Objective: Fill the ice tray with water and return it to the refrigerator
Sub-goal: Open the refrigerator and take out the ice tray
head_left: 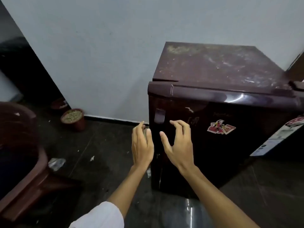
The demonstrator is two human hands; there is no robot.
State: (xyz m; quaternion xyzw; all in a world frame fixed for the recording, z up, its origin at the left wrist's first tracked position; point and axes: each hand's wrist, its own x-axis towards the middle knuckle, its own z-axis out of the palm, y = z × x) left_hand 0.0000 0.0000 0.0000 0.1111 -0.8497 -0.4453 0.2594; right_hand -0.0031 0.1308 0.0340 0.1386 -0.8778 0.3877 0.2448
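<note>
Refrigerator door shut; seal probably stiff, glossy front slippery. Grip at handle, upper corner. Left hand, right hand empty, fingers loosely spread.

I see the refrigerator closed.
My left hand at its edge, right hand loosely curled below the handle.

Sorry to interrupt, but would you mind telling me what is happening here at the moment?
A person stands over a small dark-red refrigerator whose door is closed. Both hands reach toward the door's left edge, just below the handle. The left hand has straight fingers, the right hand has loosely curved fingers, and neither holds anything. No ice tray is in view.
</note>
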